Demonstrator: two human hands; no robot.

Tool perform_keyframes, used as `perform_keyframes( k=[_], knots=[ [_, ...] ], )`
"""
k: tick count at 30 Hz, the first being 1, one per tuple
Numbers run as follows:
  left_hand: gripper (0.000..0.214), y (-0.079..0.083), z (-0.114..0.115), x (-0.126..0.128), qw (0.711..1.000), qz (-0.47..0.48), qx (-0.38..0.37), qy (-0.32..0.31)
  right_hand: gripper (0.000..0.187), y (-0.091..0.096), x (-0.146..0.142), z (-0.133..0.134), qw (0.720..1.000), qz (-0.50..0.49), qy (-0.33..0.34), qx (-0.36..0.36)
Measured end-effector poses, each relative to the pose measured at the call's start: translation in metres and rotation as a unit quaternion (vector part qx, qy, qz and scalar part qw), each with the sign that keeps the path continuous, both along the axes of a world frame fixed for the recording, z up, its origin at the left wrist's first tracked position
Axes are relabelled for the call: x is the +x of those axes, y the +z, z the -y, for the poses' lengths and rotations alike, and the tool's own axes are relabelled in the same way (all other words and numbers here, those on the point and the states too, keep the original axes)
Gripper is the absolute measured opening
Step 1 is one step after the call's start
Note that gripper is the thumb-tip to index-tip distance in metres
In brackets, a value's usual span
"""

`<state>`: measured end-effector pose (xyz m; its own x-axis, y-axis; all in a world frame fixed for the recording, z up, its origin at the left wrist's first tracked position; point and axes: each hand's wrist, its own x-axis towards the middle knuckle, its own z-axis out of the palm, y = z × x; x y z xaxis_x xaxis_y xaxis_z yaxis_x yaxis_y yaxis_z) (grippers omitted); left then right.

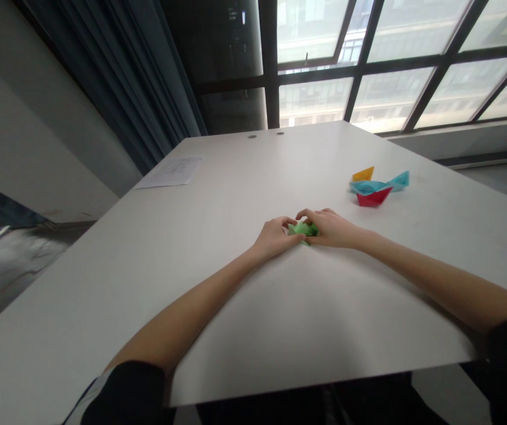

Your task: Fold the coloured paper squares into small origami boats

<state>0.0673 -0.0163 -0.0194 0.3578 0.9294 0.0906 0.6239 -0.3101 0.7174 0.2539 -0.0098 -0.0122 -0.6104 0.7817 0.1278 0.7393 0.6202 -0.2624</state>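
Observation:
A small piece of folded green paper [305,228] is between my two hands, just above or on the white table. My left hand [276,237] grips its left side, thumb in front and fingers behind. From the right, my right hand [329,228] holds the other side with fingers curled over it. Parts of the paper are hidden by my fingers, so its full shape cannot be made out.
Folded paper boats in yellow [363,174], blue [370,187] and red [373,198] sit close together to the right on the white table [244,189]. A printed sheet [171,172] lies at the far left. Windows and a blue curtain [133,71] stand beyond.

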Motion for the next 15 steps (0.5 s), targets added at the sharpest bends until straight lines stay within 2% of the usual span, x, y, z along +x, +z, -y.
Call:
perform_keyframes(
  k=[6,11,15],
  knots=[
    [0.04,-0.002,0.0,0.001,1.0,-0.009,0.024,-0.007,0.037,0.004,0.002,-0.002,1.0,-0.008,0.003,0.01],
    [0.037,-0.004,0.0,0.0,1.0,-0.001,0.022,-0.009,0.02,0.013,0.003,-0.004,0.999,-0.013,0.006,0.034],
    [0.036,-0.005,0.0,-0.001,1.0,0.0,0.02,-0.01,0.016,0.016,0.004,-0.004,0.998,-0.013,0.016,0.052]
  ],
)
